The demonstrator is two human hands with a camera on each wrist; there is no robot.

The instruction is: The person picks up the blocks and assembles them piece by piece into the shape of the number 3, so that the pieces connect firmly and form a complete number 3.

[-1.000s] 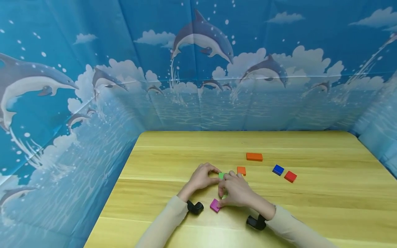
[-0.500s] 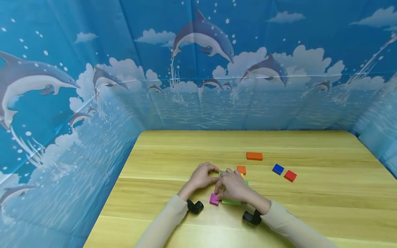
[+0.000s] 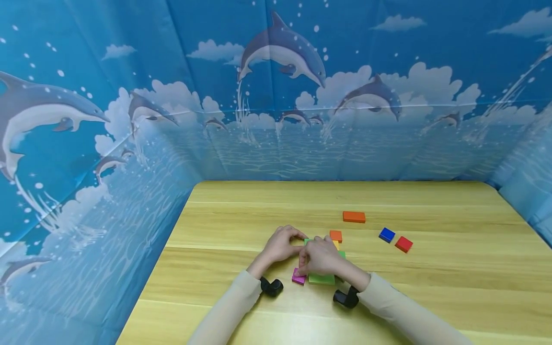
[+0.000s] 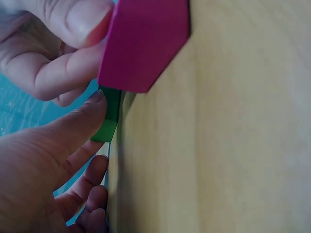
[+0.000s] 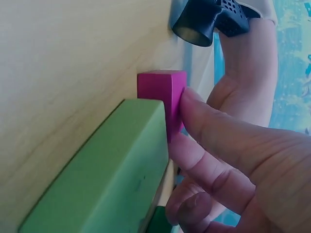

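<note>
My right hand (image 3: 322,256) pinches a small magenta block (image 3: 298,277) between thumb and index finger. In the right wrist view the magenta block (image 5: 155,85) stands right at the end of a long light green block (image 5: 97,170). My left hand (image 3: 281,245) holds the left end of a green block (image 3: 306,241), its thumb against the side seen in the left wrist view, where the green block (image 4: 105,130) shows beyond the magenta one (image 4: 146,43). A yellow block (image 3: 336,245) peeks out behind the right hand, which hides much of the block group.
Behind the group lie a small orange block (image 3: 336,235) and a longer orange one (image 3: 354,217). A blue block (image 3: 386,235) and a red block (image 3: 404,244) sit to the right. Black wrist cameras (image 3: 271,287) hang low near the wooden table (image 3: 241,215). A dolphin-print curtain (image 3: 276,143) surrounds it.
The right hand has shifted left, turning the magenta block straight and moving it slightly away from me, beside the light green block, more of which now shows. The left hand has stayed in place.
</note>
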